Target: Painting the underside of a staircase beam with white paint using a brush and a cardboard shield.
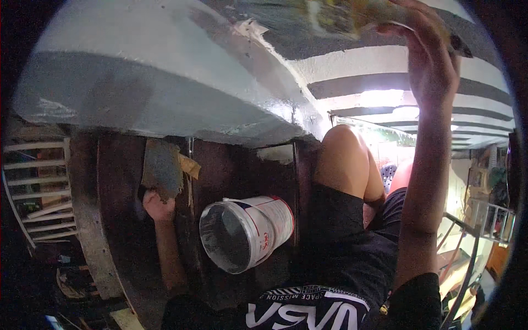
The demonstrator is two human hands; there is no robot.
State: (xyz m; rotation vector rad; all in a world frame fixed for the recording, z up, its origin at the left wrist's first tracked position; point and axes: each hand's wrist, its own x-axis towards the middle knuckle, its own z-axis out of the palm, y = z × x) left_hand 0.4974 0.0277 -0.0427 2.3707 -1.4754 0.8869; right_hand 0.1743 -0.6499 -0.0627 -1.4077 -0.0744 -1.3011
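Observation:
My right hand (432, 60) is raised at the upper right, its fingers closed around the edge of a wide flat blade (352, 19). Motion smears the blade, which lies close to or against the grey-and-white surface (181, 55); contact cannot be made out. Low on the left, my left hand (159, 206) grips a flat board (162, 168) smeared with grey paste. A torn brown piece (190, 166) sticks out at the board's side. Between my left forearm and my legs, a white-and-red plastic bucket (275, 223) shows its open mouth, with grey residue inside.
My bent knee (344, 159) is close to the coated surface's lower edge. Dark brown panels (225, 170) lie behind the bucket. A pale slatted frame (41, 190) stands at far left, and metal railings (476, 236) at the right. Bright light comes from beyond my knees.

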